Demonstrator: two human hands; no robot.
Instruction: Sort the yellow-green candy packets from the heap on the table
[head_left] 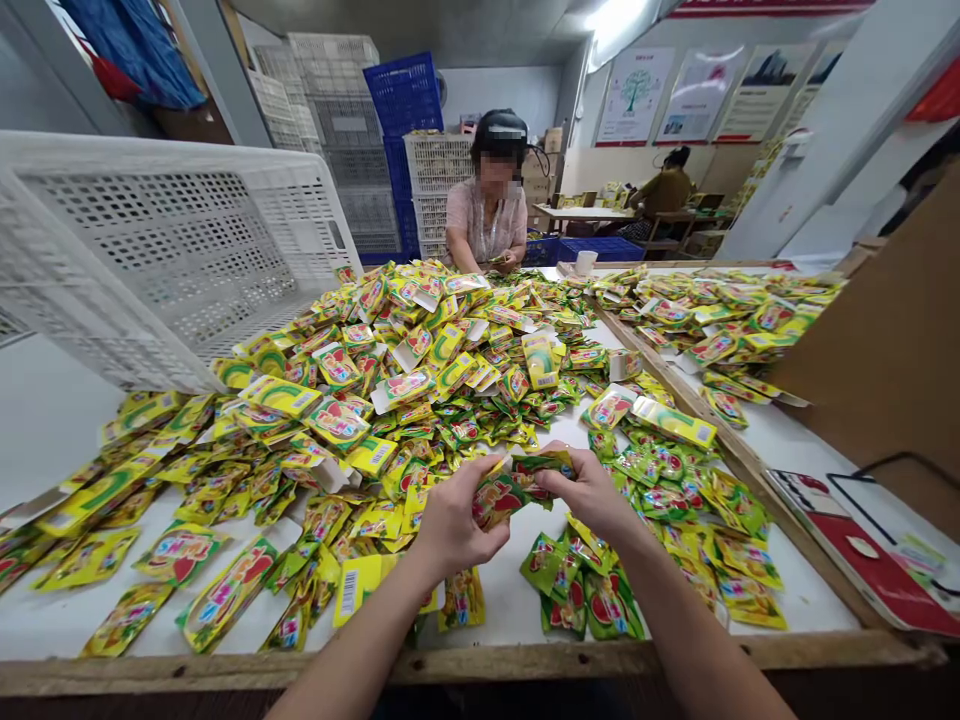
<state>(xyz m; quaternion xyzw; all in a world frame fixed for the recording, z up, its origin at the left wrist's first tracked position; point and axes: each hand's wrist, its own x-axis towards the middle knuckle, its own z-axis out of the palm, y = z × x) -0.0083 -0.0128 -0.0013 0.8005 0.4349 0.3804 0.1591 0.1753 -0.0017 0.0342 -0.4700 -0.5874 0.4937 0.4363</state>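
In front of my chest, my left hand [459, 512] is closed around a small printed box [496, 497] with a watermelon picture. My right hand [589, 490] pinches a green sachet [553, 463] right at the box's right end; whether part of it is inside cannot be made out. Below my right hand lies a small group of green watermelon sachets [585, 590]. Beneath my left forearm is a yellow box [360, 588] with a barcode. A yellow sachet [461, 598] rests just under my left hand.
A large heap of yellow boxes and sachets [420, 345] covers the middle. A white plastic crate [172, 250] lies tipped on the left. At right are a wooden divider [675, 385], a cardboard sheet [885, 350] and a red booklet [862, 550]. Another person [487, 215] works opposite.
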